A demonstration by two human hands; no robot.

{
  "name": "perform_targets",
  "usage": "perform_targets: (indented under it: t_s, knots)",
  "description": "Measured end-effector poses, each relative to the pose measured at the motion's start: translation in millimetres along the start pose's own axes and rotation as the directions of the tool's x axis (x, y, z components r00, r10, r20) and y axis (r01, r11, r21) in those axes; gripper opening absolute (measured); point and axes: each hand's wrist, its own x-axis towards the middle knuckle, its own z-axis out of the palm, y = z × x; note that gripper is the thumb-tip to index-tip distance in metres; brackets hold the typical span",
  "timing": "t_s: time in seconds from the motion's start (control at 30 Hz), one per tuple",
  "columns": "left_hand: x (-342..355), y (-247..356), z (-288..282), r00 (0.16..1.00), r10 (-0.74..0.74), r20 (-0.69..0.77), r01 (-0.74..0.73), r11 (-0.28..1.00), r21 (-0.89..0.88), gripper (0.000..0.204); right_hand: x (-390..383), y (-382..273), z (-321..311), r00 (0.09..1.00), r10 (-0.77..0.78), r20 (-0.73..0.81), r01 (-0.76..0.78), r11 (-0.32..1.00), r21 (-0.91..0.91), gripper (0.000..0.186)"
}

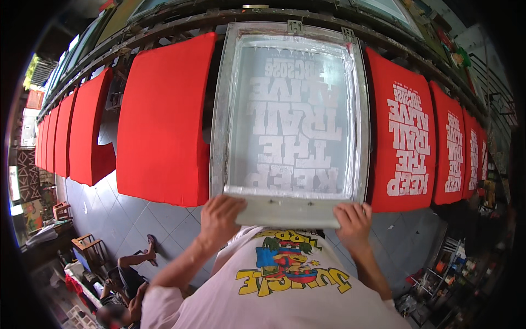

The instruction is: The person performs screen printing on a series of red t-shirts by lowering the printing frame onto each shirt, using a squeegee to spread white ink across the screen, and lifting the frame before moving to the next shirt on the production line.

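Note:
A screen-printing frame [219, 120] lies right in front of me, its pale mesh showing large block lettering and a ridge of white ink along the edges. At its near end a wide, pale squeegee [287, 214] spans almost the frame's width. My left hand [220, 218] is closed round the squeegee's left end. Its right end is gripped by my right hand [353, 222], thumb toward the middle. The squeegee's lower edge sits by the line of white ink at the near rim; whether it touches the mesh cannot be seen.
Plain red fabric panels [164, 120] run in a row to the left. On the right, red panels [402, 137] bear white lettering. Metal rails [181, 26] cross behind the frame. A person [129, 285] sits at lower left near a wooden chair [90, 247]. Cluttered shelves [446, 268] stand lower right.

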Motion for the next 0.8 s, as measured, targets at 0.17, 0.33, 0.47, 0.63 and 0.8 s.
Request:
perform_targets:
  t_s: [0.17, 0.33, 0.47, 0.63, 0.8]
  knots:
    - [-38, 21, 11, 0.995, -0.098, -0.003, 0.098, 0.995, -0.013, 0.042, -29, -15, 13, 0.999, 0.021, -0.049, -0.022, 1.000, -0.008, 0.017]
    - [-46, 16, 20, 0.999, -0.041, -0.025, 0.042, 0.997, 0.068, 0.043, -39, -12, 32, 0.995, 0.014, -0.094, -0.015, 1.000, -0.005, 0.014]
    - [-37, -1, 42, 0.997, -0.001, -0.081, 0.013, 0.988, 0.151, 0.041, -22, 1, 54, 0.979, 0.018, -0.203, -0.020, 1.000, -0.007, 0.012]
    - [43, -44, 54, 0.985, 0.056, -0.166, -0.031, 0.988, 0.151, 0.046, 52, 41, 76, 0.967, 0.026, -0.254, -0.028, 1.000, -0.007, 0.012]
    - [149, -108, 65, 0.952, 0.156, -0.264, -0.111, 0.978, 0.176, 0.050, 150, 98, 100, 0.962, -0.029, -0.271, 0.015, 0.998, -0.053, 0.021]
